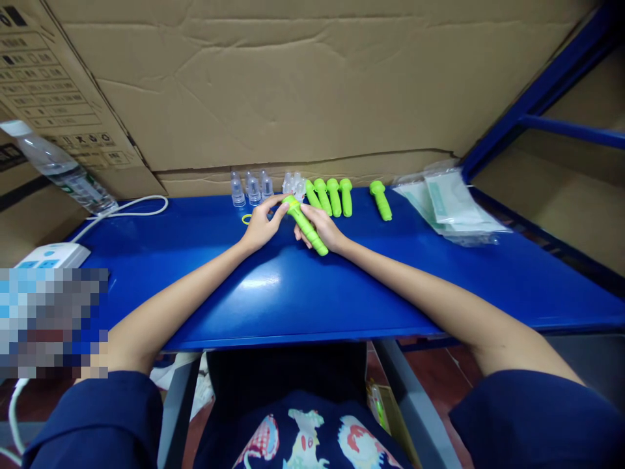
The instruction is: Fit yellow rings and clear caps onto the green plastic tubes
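A bright green, ribbed, handle-shaped plastic piece point(311, 236) slants between my two hands, its lower end toward me. My left hand point(262, 225) pinches its wider far end with thumb and fingers. From the other side, my right hand point(323, 227) holds the same piece, its thumb near the wide end and its fingers partly hidden beneath. Beside my left hand a small yellow ring point(243, 220) lies on the blue table point(273, 306). Beyond my hands stand several clear pointed plastic pieces point(252, 190), with a row of similar green pieces point(333, 198) to their right.
Another green piece point(381, 202) lies apart on the right, near flat clear plastic bags point(452, 202). At the left are a water bottle point(63, 170), a white cable point(146, 198) and a power strip point(58, 254). A cardboard wall point(293, 98) closes off the back.
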`<state>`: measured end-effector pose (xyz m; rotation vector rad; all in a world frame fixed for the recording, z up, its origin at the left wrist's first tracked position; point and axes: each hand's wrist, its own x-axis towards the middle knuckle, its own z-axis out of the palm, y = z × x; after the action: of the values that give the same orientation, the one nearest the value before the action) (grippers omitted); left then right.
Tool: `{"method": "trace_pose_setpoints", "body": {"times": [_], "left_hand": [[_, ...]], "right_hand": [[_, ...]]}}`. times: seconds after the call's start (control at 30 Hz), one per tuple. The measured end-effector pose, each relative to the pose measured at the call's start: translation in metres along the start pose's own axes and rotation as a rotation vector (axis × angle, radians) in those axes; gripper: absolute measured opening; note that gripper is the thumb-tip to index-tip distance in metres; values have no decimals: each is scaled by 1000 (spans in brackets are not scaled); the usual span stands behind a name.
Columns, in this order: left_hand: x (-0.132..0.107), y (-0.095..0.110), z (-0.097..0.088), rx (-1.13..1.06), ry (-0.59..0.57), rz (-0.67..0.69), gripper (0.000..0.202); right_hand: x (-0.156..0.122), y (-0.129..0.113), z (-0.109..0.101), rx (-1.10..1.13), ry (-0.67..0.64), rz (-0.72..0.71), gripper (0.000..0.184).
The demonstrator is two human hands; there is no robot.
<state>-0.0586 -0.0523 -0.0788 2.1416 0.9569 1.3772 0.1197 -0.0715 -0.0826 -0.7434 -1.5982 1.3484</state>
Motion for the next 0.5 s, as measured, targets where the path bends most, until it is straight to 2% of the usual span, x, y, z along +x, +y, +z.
{"method": "trace_pose_setpoints", "body": {"times": [0.23, 0.37, 0.5], "left_hand": [[0, 1, 1, -7, -20, 3, 44], [1, 1, 3, -29, 69, -46, 48], [3, -4, 2, -88, 117, -55, 58]], "right_hand": [[0, -5, -1, -14, -99, 60, 52], [4, 6, 1, -19, -10, 43, 64], [6, 12, 1, -32, 41, -17, 56]]}}
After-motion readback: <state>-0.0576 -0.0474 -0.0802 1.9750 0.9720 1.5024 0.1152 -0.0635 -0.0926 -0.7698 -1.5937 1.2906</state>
